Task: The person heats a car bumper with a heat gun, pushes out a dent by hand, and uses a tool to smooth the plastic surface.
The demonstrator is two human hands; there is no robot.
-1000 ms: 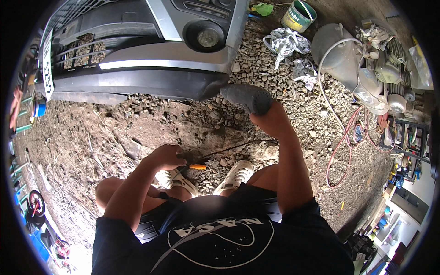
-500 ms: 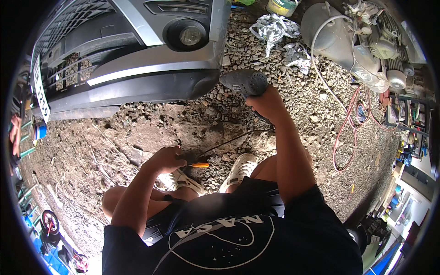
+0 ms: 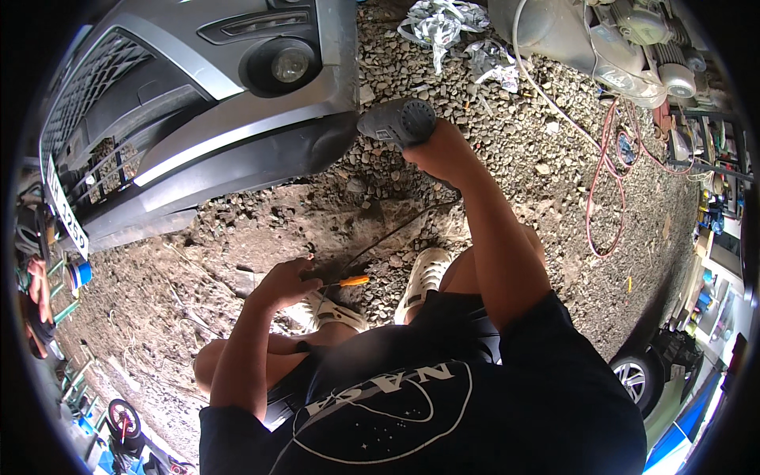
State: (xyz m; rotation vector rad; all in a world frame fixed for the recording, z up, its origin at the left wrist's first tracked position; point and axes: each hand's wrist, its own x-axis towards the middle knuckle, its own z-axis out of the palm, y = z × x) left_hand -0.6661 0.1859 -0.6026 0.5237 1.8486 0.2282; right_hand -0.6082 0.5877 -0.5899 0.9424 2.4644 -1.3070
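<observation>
One spoked wheel (image 3: 633,378) has entered view; the right hand (image 3: 441,150) grips a power tool (image 3: 397,123), left hand (image 3: 282,283) curled, hold unclear.

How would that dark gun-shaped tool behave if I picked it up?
The gun-shaped tool should feel stiff, since it looks hard-shelled. It might be top-heavy, as its bulk sits out past the right hand gripping it. If the dark cable nearby is attached, which I can't tell, it could tug along.

the power tool (image 3: 398,123) is dark grey, the small handle (image 3: 354,280) orange.
</observation>
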